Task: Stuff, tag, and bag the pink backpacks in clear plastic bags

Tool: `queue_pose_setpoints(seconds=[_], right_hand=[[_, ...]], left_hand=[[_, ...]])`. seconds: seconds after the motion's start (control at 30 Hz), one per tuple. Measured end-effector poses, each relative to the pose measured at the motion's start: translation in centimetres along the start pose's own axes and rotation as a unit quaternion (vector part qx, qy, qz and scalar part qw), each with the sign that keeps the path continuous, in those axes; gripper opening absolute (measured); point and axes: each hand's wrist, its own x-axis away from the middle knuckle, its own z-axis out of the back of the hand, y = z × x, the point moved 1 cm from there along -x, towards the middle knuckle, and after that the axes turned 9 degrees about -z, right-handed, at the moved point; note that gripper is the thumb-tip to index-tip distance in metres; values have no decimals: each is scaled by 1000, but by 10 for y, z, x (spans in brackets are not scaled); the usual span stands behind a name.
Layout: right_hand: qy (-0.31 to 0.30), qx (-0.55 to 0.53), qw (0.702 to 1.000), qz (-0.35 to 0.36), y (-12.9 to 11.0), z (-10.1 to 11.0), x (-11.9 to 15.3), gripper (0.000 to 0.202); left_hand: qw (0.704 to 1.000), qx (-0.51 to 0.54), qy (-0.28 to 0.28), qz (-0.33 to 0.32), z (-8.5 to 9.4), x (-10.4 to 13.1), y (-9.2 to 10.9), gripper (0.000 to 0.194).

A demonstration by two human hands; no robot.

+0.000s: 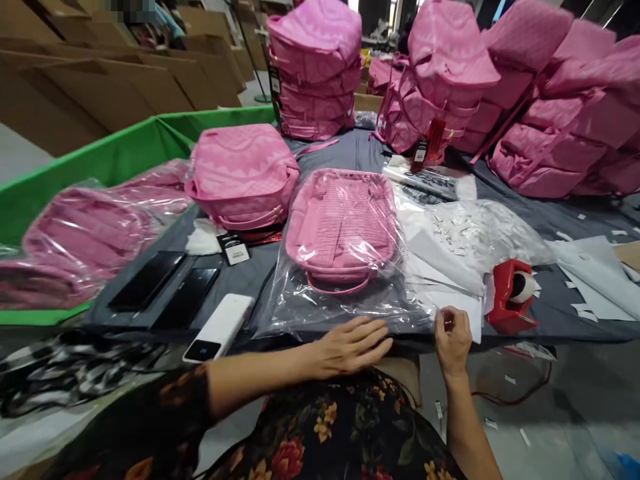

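In front of me a pink backpack (345,223) lies in a clear plastic bag (295,310), its top handle toward me. My left hand (350,347) rests with fingers stretched out at the table's front edge, by the bag's near edge. At the bag's right corner my right hand (453,337) is closed, thumb and fingers pinched on the plastic. Just right of that hand stands a red tape dispenser (513,300) with a white roll. White paper sheets (450,303) lie beside the bag, partly under it.
Another pink backpack (245,173) sits behind left, with a tag (235,250) before it. Phones (147,283) and a white power bank (220,327) lie left. Bagged backpacks (90,230) fill a green-lined bin (125,143). Backpack stacks (315,73) stand behind; a crumpled plastic bag (490,230) lies right.
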Motion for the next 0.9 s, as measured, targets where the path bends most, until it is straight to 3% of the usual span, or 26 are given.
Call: queue_pose_setpoints(seconds=[0.07,0.17,0.23,0.33,0.43,0.57,0.67,0.73,0.83,0.9], right_hand=[[2,-7,1000,-23,3,-4,13,16],[20,18,997,-72,1,-14,20,24],[22,26,991,-127,2,-21,16,36],[-6,11,980,-197,7,-23,11,36],[-28,49,980,-190,9,-15,17,31],[-77,102,984,-123,4,-3,30,22],[-64,112,982,-139,1,7,28,19],[-76,104,979,-157,-2,16,25,19],[-81,87,977,-179,-6,33,25,24],[-29,79,974,-208,-2,43,23,28]], left_hand=[[986,-102,35,130,23,46,1,45],[919,-168,-21,357,41,113,-17,53],[886,-149,-56,436,44,151,-26,47],[853,-125,-33,506,49,191,-19,39],[815,-133,15,563,61,209,4,37],[770,-79,48,631,67,206,33,32],[714,-86,76,691,62,204,48,27],[718,-85,74,687,61,206,56,24],[809,-41,69,583,69,207,64,28],[828,-66,81,551,79,207,64,22]])
